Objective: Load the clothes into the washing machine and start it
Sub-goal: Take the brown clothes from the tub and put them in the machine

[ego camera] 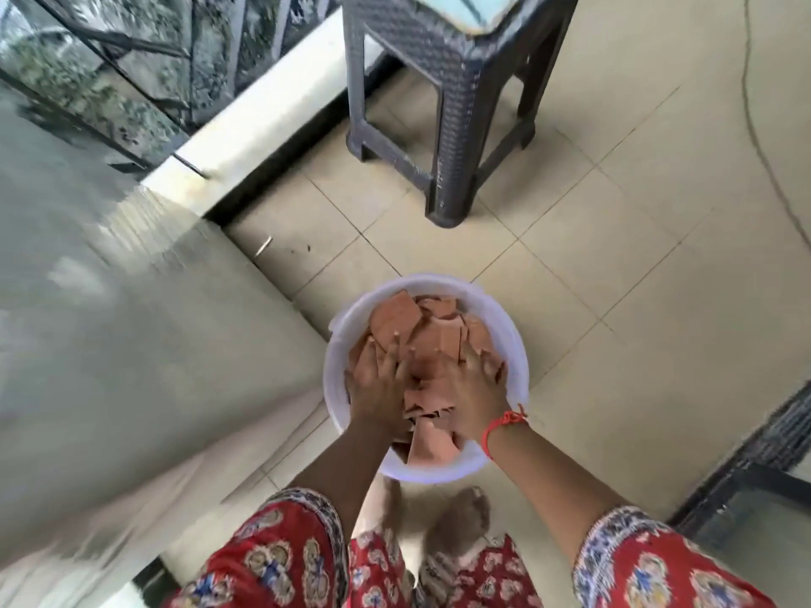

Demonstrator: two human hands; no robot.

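Round white plastic bucket (513, 344) on the tiled floor (614, 239), holding crumpled terracotta-pink cloth (421, 340). Left hand (379, 388) and right hand (471, 388) press into the cloth, fingers spread, neither grip closed.

Dark woven stool (443, 72) on tiled floor (614, 239); railing (109, 59) upper left.
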